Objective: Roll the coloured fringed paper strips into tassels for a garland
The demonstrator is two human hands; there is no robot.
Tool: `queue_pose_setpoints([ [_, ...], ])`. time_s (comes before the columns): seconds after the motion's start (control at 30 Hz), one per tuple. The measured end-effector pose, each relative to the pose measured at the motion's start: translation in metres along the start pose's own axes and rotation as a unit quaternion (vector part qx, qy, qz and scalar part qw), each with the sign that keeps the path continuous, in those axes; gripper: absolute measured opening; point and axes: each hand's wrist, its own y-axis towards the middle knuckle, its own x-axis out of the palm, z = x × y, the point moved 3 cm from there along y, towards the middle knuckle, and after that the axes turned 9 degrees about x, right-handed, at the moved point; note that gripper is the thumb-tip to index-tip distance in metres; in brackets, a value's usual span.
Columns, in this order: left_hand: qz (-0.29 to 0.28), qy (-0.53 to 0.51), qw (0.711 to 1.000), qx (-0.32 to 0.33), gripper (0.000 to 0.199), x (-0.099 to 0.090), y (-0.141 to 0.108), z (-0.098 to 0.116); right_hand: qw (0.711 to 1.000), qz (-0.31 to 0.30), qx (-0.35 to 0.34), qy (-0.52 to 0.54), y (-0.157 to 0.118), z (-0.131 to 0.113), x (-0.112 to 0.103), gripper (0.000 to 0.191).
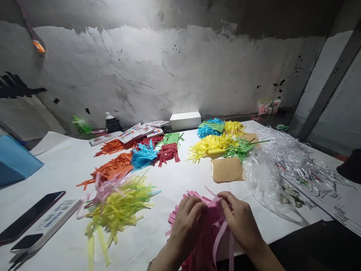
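A bundle of bright pink fringed paper (213,216) is between my hands at the table's near edge. My left hand (187,220) has its fingers curled over the left side of the bundle, and its fingertips are partly hidden. On the other side, my right hand (239,216) pinches a light pink paper strip (220,241) at the bundle's top edge. Long ends of that strip hang down in front. To the left of my hands lies a yellow fringe bundle (117,210) with light pink strips (108,188) on top.
Orange (113,167), blue (143,154) and yellow fringes (211,146) lie farther back. A brown packet (227,170) and a heap of clear plastic (265,177) are at right. A phone (34,214) and power bank (46,226) lie at left. A white box (185,121) stands at the back.
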Motion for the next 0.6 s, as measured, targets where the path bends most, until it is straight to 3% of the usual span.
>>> queue_pose_setpoints([
  [0.1, -0.028, 0.019, 0.998, -0.062, 0.016, 0.003, 0.000, -0.004, 1.000, 0.015, -0.005, 0.015, -0.003, 0.000, 0.002, 0.028],
  [0.2, -0.053, -0.001, 0.993, -0.102, 0.020, -0.002, 0.003, -0.003, 0.997, 0.047, 0.035, 0.051, -0.005, 0.007, -0.001, 0.028],
  [0.3, -0.032, -0.037, 0.993, -0.111, 0.018, -0.024, 0.011, 0.003, 0.987, 0.099, 0.094, 0.085, -0.004, 0.021, -0.009, 0.031],
  [0.4, -0.023, -0.131, 0.984, -0.121, 0.014, -0.052, 0.019, 0.004, 0.952, 0.133, 0.173, 0.214, -0.002, 0.041, -0.015, 0.033],
  [0.5, 0.003, -0.260, 0.947, -0.189, 0.009, -0.078, 0.024, -0.016, 0.916, 0.145, 0.207, 0.310, 0.002, 0.059, -0.013, 0.040],
  [0.6, 0.130, -0.348, 0.877, -0.304, 0.020, -0.101, 0.032, -0.057, 0.900, 0.166, 0.216, 0.340, 0.004, 0.080, -0.012, 0.047],
])
